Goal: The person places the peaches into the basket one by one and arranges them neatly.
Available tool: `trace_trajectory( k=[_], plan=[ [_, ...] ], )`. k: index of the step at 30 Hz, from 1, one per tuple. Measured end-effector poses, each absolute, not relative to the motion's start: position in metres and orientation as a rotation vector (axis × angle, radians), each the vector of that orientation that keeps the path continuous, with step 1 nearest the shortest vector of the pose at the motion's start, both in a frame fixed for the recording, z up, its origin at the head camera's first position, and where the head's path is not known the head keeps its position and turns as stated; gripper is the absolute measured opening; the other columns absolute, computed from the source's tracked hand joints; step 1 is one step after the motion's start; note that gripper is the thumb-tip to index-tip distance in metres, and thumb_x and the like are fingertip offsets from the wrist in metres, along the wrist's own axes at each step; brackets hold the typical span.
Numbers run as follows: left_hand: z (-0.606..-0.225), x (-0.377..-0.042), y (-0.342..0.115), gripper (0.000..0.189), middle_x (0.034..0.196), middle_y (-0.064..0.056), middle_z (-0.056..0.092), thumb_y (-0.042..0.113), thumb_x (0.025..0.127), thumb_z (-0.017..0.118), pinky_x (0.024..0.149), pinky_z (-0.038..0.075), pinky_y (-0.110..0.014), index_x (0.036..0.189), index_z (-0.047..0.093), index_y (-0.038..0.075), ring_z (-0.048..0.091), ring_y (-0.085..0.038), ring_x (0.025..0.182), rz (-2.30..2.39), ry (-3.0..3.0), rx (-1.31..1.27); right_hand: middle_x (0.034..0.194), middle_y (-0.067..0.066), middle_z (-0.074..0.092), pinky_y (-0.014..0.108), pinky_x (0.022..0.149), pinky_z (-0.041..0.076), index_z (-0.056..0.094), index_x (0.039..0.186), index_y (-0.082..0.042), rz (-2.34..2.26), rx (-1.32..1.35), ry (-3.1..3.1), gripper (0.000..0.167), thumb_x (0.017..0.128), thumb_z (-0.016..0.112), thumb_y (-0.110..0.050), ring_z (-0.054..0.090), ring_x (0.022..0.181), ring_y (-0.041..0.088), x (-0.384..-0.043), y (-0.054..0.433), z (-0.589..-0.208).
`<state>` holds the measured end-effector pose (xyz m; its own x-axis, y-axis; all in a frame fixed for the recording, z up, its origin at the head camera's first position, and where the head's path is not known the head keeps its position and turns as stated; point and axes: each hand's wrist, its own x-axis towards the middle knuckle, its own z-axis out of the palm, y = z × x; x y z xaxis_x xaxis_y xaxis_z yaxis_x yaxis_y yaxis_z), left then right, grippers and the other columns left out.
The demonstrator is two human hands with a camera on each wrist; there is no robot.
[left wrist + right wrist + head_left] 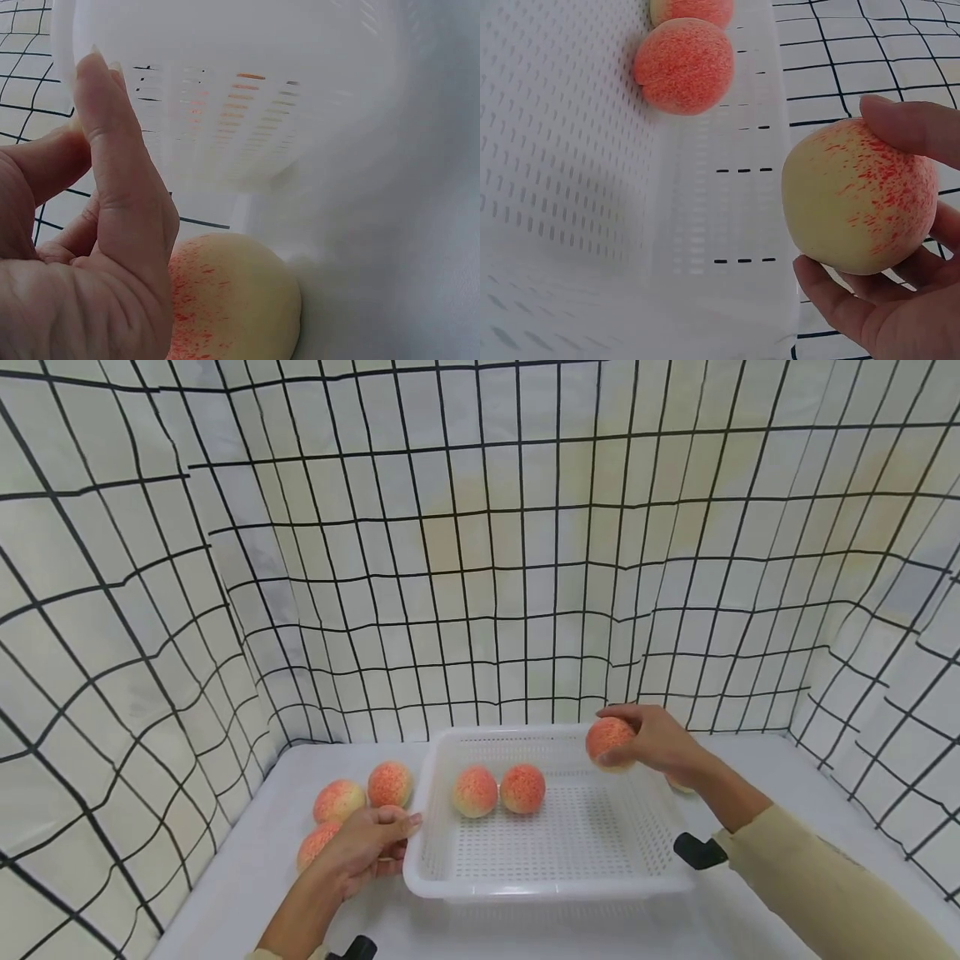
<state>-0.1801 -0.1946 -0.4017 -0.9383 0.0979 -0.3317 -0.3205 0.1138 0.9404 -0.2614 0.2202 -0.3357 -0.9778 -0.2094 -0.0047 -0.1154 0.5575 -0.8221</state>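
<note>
A white perforated plastic basket [547,890] stands on the table, with two red-and-yellow peaches, one of them a redder peach [522,789], side by side inside. My left hand [363,847] pinches the basket's left rim between thumb and fingers. Above the basket's back right part, my right hand [660,745] grips another peach [609,743]; the right wrist view shows thumb and fingers curled round this peach [859,199], its pale side facing the camera. Left of the basket lie several more peaches [339,800], one partly covered by my left hand. In the left wrist view, a peach [236,300] rests below that hand.
Just right of the basket, another peach [681,783] is mostly hidden behind my right forearm. White sheeting with a black grid net [525,543] encloses the white table [232,893] at the back and both sides.
</note>
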Motion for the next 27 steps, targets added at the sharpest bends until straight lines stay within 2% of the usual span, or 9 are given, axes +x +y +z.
trace_trajectory(
  k=[6, 13, 23, 27],
  plan=[
    [-0.402, -0.181, -0.196, 0.022, 0.088, -0.004, 0.072, 0.027, 0.099, 0.073, 0.071, 0.063, -0.032, 0.089, 0.066, 0.009, 0.065, -0.016, 0.075, 1.896, 2.066, -0.195, 0.139, 0.014, 0.065, 0.042, 0.098, 0.057, 0.059, 0.145, -0.013, -1.340, -0.258, 2.688, 0.076, 0.077, 0.091, -0.021, 0.063, 0.118, 0.029, -0.263, 0.211, -0.334],
    [-0.402, -0.182, -0.196, 0.021, 0.088, -0.003, 0.071, 0.027, 0.100, 0.072, 0.071, 0.063, -0.032, 0.089, 0.067, 0.010, 0.065, -0.016, 0.075, 1.900, 2.055, -0.175, 0.136, 0.015, 0.066, 0.039, 0.092, 0.058, 0.059, 0.145, -0.010, -1.305, -0.294, 2.696, 0.077, 0.077, 0.090, -0.024, 0.064, 0.115, 0.029, -0.266, 0.205, -0.336],
    [-0.404, -0.181, -0.196, 0.022, 0.090, -0.005, 0.073, 0.028, 0.098, 0.074, 0.073, 0.065, -0.033, 0.096, 0.070, 0.006, 0.066, -0.017, 0.076, 1.900, 2.070, -0.195, 0.136, 0.015, 0.064, 0.040, 0.092, 0.056, 0.058, 0.146, -0.008, -1.327, -0.326, 2.653, 0.076, 0.077, 0.088, -0.020, 0.060, 0.116, 0.031, -0.271, 0.196, -0.344],
    [-0.404, -0.182, -0.196, 0.023, 0.091, -0.005, 0.073, 0.028, 0.098, 0.074, 0.073, 0.065, -0.033, 0.097, 0.070, 0.006, 0.067, -0.017, 0.075, 1.906, 2.069, -0.199, 0.140, 0.014, 0.062, 0.043, 0.094, 0.057, 0.059, 0.145, -0.009, -1.315, -0.330, 2.647, 0.074, 0.077, 0.088, -0.019, 0.059, 0.121, 0.032, -0.273, 0.193, -0.346]
  ],
)
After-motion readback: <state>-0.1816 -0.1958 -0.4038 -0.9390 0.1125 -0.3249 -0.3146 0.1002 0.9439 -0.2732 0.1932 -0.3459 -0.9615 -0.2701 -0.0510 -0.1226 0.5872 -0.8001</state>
